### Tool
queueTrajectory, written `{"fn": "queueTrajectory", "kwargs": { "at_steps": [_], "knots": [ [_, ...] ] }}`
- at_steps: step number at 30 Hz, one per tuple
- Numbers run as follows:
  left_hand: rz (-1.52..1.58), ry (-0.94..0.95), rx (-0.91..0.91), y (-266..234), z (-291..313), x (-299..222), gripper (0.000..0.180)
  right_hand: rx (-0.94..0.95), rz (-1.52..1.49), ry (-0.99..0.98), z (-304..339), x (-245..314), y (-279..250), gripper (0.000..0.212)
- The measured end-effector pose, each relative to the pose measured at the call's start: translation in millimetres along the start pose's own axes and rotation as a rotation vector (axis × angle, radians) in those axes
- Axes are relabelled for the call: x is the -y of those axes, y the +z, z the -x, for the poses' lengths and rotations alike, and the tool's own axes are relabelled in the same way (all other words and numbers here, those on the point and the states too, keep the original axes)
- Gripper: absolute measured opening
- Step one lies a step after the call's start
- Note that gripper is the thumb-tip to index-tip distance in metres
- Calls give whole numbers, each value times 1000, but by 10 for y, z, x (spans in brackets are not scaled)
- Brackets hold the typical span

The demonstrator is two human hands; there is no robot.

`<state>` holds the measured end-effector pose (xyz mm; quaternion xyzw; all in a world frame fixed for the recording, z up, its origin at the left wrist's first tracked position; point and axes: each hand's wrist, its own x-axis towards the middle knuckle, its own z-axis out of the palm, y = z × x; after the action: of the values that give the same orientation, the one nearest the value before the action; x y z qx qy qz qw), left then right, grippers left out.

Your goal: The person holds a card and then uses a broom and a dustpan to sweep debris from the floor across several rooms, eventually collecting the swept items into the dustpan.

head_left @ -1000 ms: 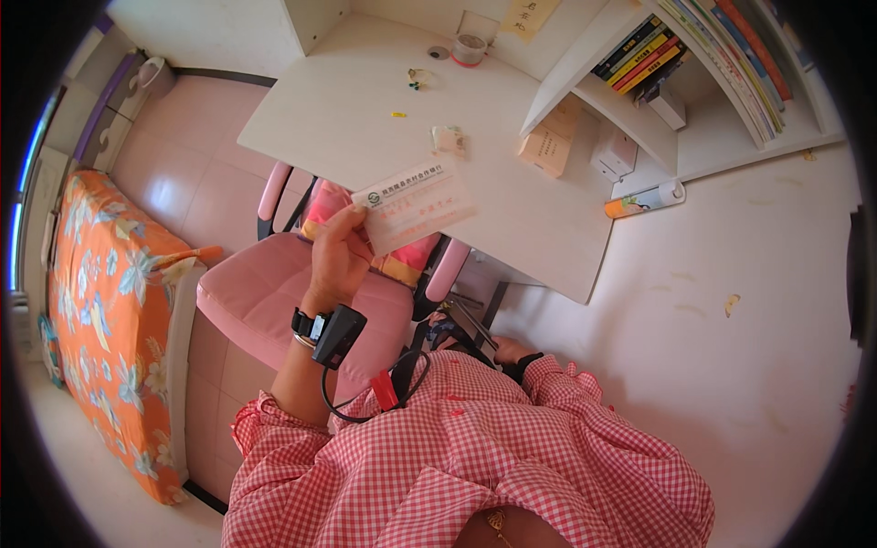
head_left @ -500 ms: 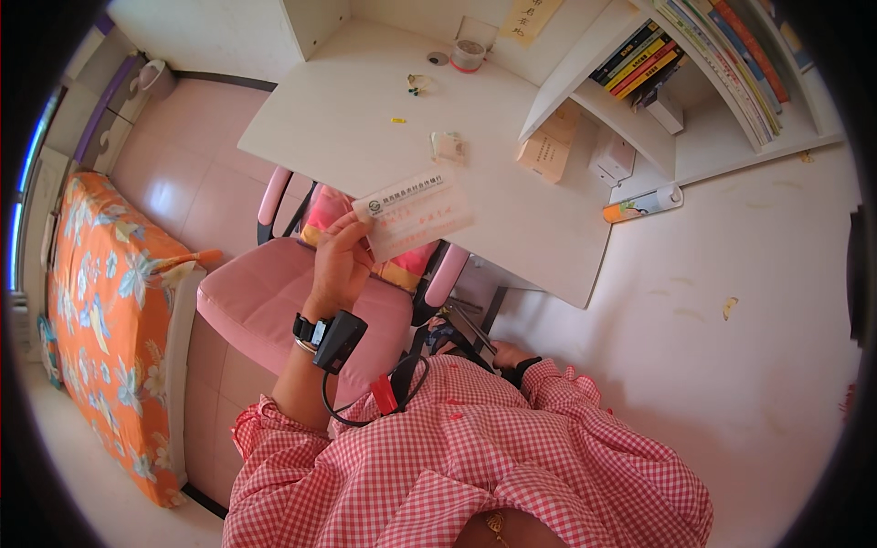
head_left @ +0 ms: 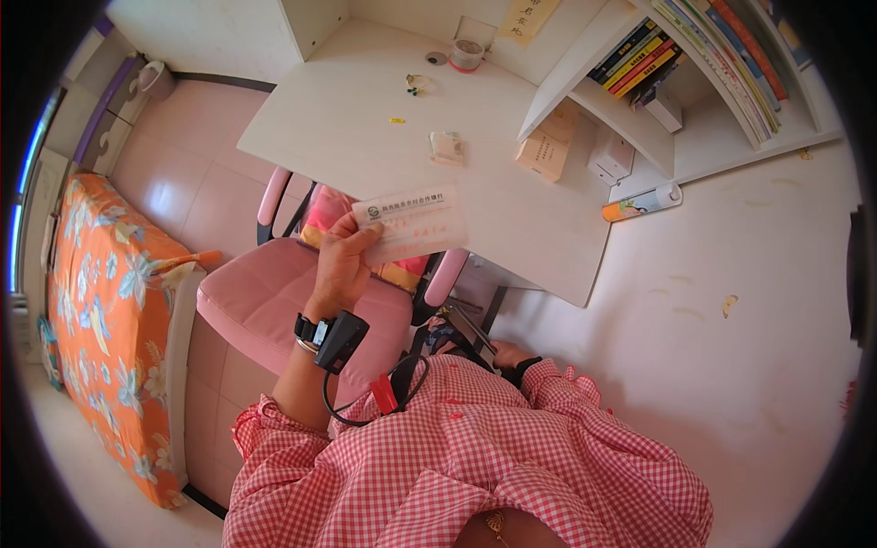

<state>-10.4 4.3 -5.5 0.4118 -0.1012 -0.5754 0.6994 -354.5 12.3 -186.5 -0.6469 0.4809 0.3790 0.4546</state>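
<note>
While the left hand pinches a pale paper slip by its left end, thumb laid across the front, the slip is held up at the desk, covering part of its near edge from view. Dark print and a round green emblem run along the slip's top, with fainter red marks below. A black box-shaped device is strapped to the left wrist (a black cable loops beside it), well short of the desk.

Also short of the desk, toward its right end, the right hand is close to the person's body, next to a metal rod; it is partly hidden, so I cannot tell whether its fingers grip anything. Between person and desk stands a pink chair.

On the desk, just beyond the slip, lies a small clear packet; farther toward the desk's back come a yellow strip and a clear round container with a red base. Toward the desk's right are a tan box and a white box, and at its right edge an orange-and-white tube.
</note>
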Motion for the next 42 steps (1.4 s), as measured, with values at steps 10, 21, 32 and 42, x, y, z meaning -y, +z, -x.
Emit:
{"fn": "queueTrajectory", "kwargs": {
  "at_steps": [10,21,32,42],
  "knots": [
    [-16,-22,23,5,-5,15,18,6,25,14,-4,1,-8,41],
    [161,-119,115,46,69,78,22,-122,-49,-48,-258,-223,203,37],
    [260,-201,150,38,104,175,26,-90,-62,-28,-165,-141,135,38],
    [199,-233,112,-155,63,311,25,11,-60,-40,-70,-44,49,41]
  ]
}}
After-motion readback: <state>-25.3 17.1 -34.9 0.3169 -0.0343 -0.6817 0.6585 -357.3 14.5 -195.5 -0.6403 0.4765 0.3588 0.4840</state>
